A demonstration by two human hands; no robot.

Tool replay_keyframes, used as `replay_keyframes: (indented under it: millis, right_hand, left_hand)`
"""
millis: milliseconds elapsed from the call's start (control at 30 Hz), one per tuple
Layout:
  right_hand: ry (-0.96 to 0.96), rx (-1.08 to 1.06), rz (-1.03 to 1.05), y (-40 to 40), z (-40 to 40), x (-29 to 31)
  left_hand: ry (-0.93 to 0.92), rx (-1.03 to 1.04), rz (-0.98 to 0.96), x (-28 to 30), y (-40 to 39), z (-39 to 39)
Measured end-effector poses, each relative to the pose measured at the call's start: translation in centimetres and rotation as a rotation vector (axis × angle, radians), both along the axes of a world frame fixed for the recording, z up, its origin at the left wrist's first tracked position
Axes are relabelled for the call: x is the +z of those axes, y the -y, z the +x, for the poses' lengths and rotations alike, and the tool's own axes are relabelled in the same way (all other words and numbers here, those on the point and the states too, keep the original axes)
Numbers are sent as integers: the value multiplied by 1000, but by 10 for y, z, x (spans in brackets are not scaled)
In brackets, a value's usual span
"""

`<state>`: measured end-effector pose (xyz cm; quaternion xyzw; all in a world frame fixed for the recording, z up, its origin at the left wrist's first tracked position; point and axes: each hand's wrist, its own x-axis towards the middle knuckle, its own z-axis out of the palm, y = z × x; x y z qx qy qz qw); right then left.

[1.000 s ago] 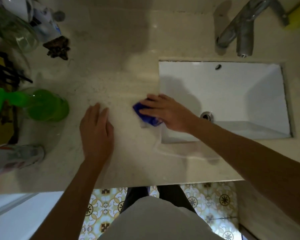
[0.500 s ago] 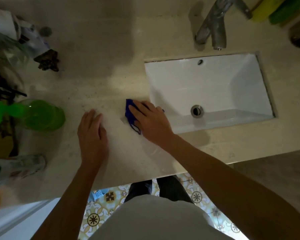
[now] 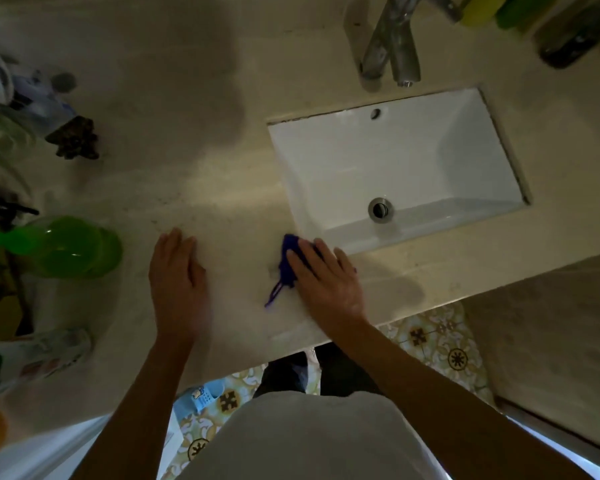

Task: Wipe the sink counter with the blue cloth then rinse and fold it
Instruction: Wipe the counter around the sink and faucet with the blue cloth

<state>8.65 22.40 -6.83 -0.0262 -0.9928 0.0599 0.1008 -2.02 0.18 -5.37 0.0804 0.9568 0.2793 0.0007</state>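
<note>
Head view: a beige stone counter (image 3: 194, 174) in dim light, patterned floor tiles (image 3: 440, 344) below its front edge; the right hand (image 3: 323, 278) presses flat on the blue cloth (image 3: 288, 261) beside the white sink (image 3: 395, 168), the left hand (image 3: 177, 275) rests flat, fingers straight, on the counter

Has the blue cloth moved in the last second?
Yes. The blue cloth slid from the sink's left edge toward its near corner, nearer the counter's front edge.
</note>
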Motion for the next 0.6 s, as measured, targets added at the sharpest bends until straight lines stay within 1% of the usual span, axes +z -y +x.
replay_keyframes:
  millis: [67, 100, 133, 200, 267, 333, 367, 400, 433, 500, 567, 600]
  right_hand:
    - [30, -218, -65, 1, -14, 4]
    - [41, -283, -123, 15, -18, 6]
    - [35, -297, -174, 35, -18, 9]
    - [-38, -162, -226, 73, -7, 8]
    - [-73, 61, -250, 88, 14, 4]
    - [-21, 217, -215, 66, 33, 1]
    - [17, 229, -201, 45, 39, 2]
    - [29, 187, -183, 20, 41, 2]
    - [9, 103, -153, -9, 42, 1]
    - [23, -138, -114, -65, 36, 7]
    - [48, -377, -104, -90, 22, 16]
    - [29, -453, -106, -85, 15, 18]
  left_hand:
    - [-7, 2, -49, -1, -4, 0]
    - [-15, -3, -72, -3, -5, 0]
    - [-28, -14, -98, -4, -7, 0]
    - [-52, -52, -182, -5, -11, 4]
    - [-62, -105, -293, -6, -14, 12]
    - [-68, -132, -356, -5, -13, 18]
    - [-67, -124, -360, -3, -13, 19]
    - [-58, -111, -360, -2, -14, 20]
    - [-48, -101, -363, 0, -16, 21]
    - [-35, -83, -360, 4, -21, 25]
    - [-24, -53, -336, 7, -28, 27]
    - [-25, -45, -322, 8, -31, 28]
